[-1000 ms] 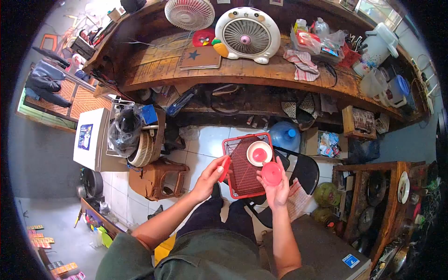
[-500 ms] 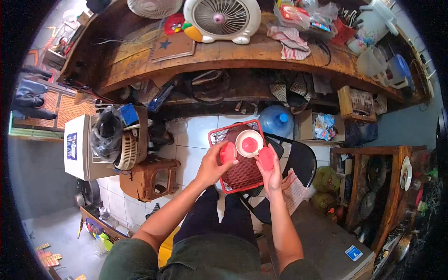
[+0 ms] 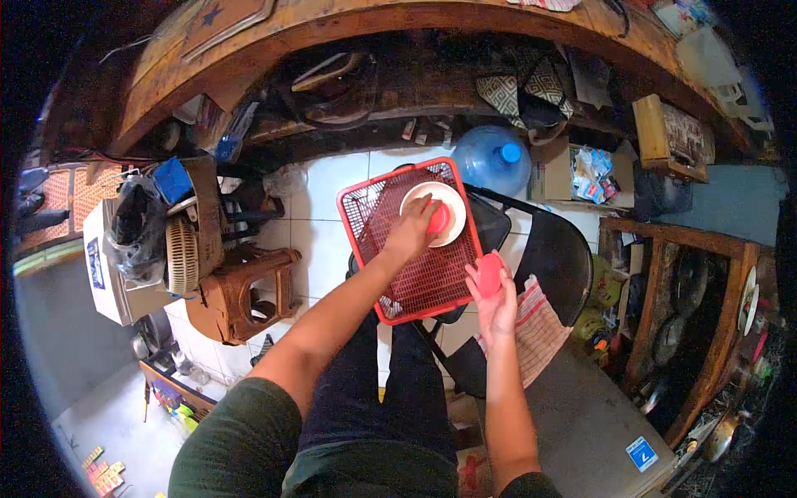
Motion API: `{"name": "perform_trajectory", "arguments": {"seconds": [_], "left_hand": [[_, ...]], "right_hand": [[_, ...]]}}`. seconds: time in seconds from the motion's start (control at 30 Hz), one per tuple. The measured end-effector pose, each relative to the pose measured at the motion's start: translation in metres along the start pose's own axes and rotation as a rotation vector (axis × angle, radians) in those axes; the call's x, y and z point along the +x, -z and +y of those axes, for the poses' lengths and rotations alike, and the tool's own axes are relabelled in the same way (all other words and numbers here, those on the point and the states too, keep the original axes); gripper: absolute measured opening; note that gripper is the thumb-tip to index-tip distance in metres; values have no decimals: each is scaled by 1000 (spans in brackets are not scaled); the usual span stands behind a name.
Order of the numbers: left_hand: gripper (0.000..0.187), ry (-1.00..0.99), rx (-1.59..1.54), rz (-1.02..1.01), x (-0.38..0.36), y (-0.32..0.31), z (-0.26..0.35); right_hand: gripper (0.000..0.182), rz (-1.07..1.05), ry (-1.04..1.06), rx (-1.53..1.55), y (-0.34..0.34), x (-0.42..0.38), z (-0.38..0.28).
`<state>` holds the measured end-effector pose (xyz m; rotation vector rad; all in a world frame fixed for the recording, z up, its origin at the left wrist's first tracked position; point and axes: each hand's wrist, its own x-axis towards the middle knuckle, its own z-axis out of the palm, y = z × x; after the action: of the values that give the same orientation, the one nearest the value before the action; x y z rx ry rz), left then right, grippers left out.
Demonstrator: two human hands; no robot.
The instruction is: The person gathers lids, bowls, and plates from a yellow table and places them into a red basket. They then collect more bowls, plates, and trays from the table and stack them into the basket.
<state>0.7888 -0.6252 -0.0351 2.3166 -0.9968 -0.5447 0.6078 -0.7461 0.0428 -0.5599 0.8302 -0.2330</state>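
A white bowl (image 3: pixel 451 226) rests on a red plastic mesh basket (image 3: pixel 365 217) in front of me. My left hand (image 3: pixel 413 226) reaches over the bowl's left side, fingers curled round a red round piece (image 3: pixel 438 217) inside it. Part of that piece is hidden under my fingers. To the right of the basket, my right hand (image 3: pixel 496 311) is raised with a pinkish-red, smooth, disc-like piece (image 3: pixel 491 275) held in its fingers. What these red pieces are, I cannot make out.
Beneath the basket is a black seat, beside a black folding chair (image 3: pixel 564 257) with a checked cloth (image 3: pixel 540 324). A blue water jug (image 3: pixel 491 162) stands behind. Leftward are a brown stool (image 3: pixel 241 290) and boxes; a wooden bench (image 3: pixel 332 25) spans the back.
My left hand has gone from beside the bowl, holding a red piece, to inside it. My right hand has drawn away from the bowl with its red piece. The view has tilted down.
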Motion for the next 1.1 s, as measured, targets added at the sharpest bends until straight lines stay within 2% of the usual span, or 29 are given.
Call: {"name": "perform_trajectory", "arguments": {"seconds": [0.4, 0.5, 0.57, 0.67, 0.73, 0.8, 0.87, 0.9, 0.97, 1.1], "left_hand": [[61, -20, 131, -134, 17, -11, -8], [67, -44, 105, -135, 19, -11, -15], [70, -172, 185, -118, 19, -10, -19], [71, -195, 307, -106, 17, -9, -19], [72, -201, 301, -106, 16, -7, -20], [73, -204, 296, -107, 12, 3, -16], [65, -166, 73, -1, 2, 24, -6], [65, -165, 72, -1, -4, 32, -5], [61, -143, 13, 114, -21, 47, -8], [55, -25, -82, 120, -63, 51, -25]], "right_hand": [[47, 81, 124, -281, -13, 18, -6], [47, 57, 160, -390, -18, 30, -6], [46, 55, 146, -477, -21, 36, -6], [45, 15, 243, -580, -22, 50, 1], [46, -48, 353, -620, -24, 60, 7], [44, -44, 366, -664, -23, 68, 14], [42, -50, 375, -738, -28, 74, 16], [42, -50, 375, -739, -31, 76, 15], [45, -100, 560, -1268, -37, 82, 15], [49, -189, 739, -1414, -39, 110, 42]]}}
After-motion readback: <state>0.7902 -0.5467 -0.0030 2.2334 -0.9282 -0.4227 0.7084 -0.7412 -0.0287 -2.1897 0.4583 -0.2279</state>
